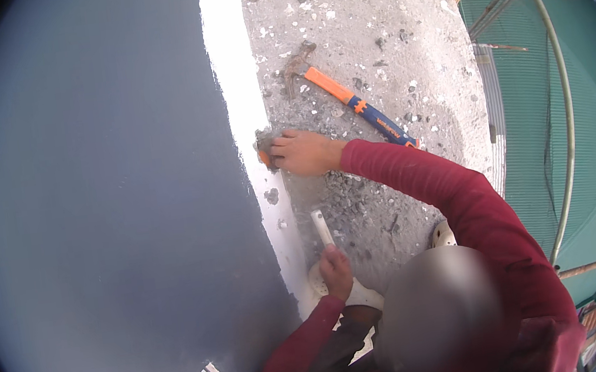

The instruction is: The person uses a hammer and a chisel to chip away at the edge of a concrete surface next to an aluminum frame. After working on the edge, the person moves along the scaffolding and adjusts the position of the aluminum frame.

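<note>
Hammer (359, 105) lies nearby — left hand (336, 274) grips white handle (322, 230); right hand (307, 153) at wall hole (263, 144) — grasp unclear.

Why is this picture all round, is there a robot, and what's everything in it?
No robot here, just a person in dark red sleeves. There's one picture, from a head-worn wide fisheye camera looking down; its lens bends things and leaves dark corners. The left hand grips a white stick. The right hand reaches to the white strip edging a grey wall; something small and orange is by its fingers, but I can't tell if it's held. A claw hammer lies on rough concrete.
</note>
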The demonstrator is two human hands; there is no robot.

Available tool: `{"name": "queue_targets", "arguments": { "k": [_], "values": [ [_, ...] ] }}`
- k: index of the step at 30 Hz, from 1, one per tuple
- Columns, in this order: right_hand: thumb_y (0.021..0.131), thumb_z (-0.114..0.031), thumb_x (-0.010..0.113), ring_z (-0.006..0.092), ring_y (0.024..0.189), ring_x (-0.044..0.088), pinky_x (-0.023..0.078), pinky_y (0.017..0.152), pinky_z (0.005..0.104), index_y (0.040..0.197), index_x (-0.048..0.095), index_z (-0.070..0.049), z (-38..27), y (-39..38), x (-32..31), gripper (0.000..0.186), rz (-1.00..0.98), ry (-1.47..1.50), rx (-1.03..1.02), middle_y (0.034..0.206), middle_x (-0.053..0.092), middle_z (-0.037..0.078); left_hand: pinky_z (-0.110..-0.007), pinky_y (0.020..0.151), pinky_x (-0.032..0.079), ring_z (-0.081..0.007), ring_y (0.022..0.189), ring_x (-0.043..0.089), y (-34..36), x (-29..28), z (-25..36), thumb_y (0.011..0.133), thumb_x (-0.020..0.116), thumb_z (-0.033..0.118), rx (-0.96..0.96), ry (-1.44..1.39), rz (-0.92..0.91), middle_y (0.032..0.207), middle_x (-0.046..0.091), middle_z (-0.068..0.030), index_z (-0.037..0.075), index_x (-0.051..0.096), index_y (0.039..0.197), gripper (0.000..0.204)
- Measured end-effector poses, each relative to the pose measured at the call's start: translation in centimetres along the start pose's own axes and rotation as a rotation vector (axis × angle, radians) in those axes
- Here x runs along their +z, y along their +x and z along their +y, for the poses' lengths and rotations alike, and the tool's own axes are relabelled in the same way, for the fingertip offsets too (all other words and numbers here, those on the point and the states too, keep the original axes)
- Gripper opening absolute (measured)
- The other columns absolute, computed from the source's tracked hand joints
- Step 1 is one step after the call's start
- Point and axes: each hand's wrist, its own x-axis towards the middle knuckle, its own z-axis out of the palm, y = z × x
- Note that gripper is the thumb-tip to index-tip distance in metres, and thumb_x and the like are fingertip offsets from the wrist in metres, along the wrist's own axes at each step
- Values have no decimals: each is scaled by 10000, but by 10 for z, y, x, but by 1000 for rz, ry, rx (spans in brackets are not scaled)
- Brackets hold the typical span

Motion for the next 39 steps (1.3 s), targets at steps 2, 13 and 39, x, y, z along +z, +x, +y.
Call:
{"name": "queue_targets", "arguments": {
  "k": [2,13,39],
  "values": [
    [865,-136,575,225,1088,590,466,990,378,896,652,-62,-2,2,6,111,124,-182,-97,1001,617,59,-276,416,363,-90,459,403,-2,2,7,1095,361,533,-45,-70,-24,616,418,16,98,465,862,504],
    [869,-256,586,253,1140,620,426,1078,406,980,728,-36,-18,-14,-5,284,220,-135,68,1147,676,109,-252,437,352,-82,482,414,-11,10,44,1102,375,490,-188,-266,54,640,448,19,100,474,880,459],
    [951,-249,664,347,1004,625,530,801,451,1213,565,-26,6,-85,-90,358,-45,-206,1041,1100,610,186,-471,733,468,-363,800,614,144,17,106,1108,349,398,213,402,285,875,635,-208,-54,612,1074,524]
  ]
}}
